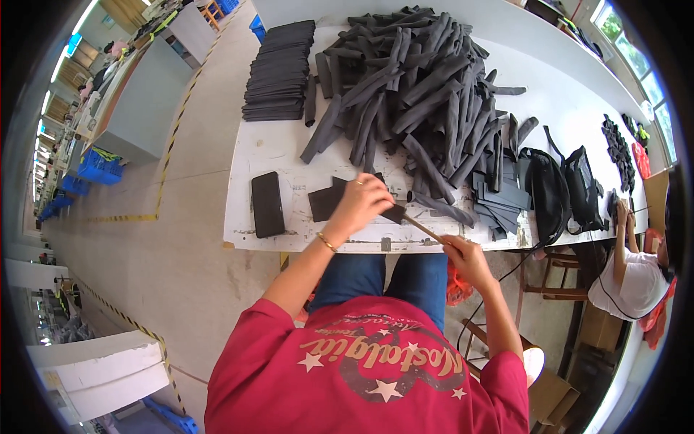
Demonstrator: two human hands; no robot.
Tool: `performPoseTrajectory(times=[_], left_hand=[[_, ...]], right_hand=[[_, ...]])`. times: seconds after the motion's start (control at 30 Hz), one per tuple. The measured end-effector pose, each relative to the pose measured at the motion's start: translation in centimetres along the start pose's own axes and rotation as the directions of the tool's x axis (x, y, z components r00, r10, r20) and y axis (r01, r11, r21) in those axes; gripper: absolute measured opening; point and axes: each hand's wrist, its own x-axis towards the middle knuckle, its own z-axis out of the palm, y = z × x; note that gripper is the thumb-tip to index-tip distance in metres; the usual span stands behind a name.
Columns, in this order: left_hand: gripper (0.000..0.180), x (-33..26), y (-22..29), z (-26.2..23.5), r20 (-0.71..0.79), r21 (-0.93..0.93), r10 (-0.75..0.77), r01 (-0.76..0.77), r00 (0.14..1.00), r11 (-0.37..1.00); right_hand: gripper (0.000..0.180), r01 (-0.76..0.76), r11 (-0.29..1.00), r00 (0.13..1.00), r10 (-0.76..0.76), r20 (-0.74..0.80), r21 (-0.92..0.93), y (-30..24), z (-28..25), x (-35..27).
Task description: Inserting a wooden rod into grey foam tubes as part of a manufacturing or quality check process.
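My right hand [470,262] grips a thin tan stick [425,228] near the table's front edge. The stick's far end meets a small dark fabric piece [395,213], which the fingers of my left hand [361,205] pinch; whether the stick is inside it, I cannot tell. Beneath and beside my left hand lie flat dark pieces [322,203]. Just beyond both hands rises a large heap of dark grey fabric tubes [426,87]. One loose tube [441,209] lies close to the stick.
A neat stack of dark flat strips [278,72] stands at the back left. Nearer is a black phone-like slab [268,205]. Dark flat pieces [502,202] and black bags [546,192] lie to the right on the white table [249,155]. Another person [630,278] works at far right.
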Motion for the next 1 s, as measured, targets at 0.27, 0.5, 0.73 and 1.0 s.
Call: performPoseTrajectory(times=[0.27,0.5,0.73,1.0], left_hand=[[0.034,-1.7,4.2,-1.4,-0.734,-0.328,-0.38,0.196,0.563,0.924],[0.03,-4.4,1.6,2.1,0.143,-0.967,-0.852,-0.113,0.504,-0.229],[0.029,-4.1,1.5,1.1,0.176,-0.963,-0.874,-0.104,0.453,-0.247],[0.025,-4.4,-1.3,1.0,0.144,-0.989,-0.934,0.03,0.327,-0.142]], right_hand=[[0.024,-0.191,0.856,0.981,0.158,0.108,0.48,-2.0,6.9,2.9],[0.035,0.161,0.965,0.98,-0.131,-0.152,0.209,-4.9,15.0,3.7],[0.017,0.067,0.968,0.995,-0.045,-0.094,0.242,-4.0,16.9,0.7],[0.014,-0.102,0.957,0.986,0.061,0.156,0.271,-4.3,13.8,-2.9]])
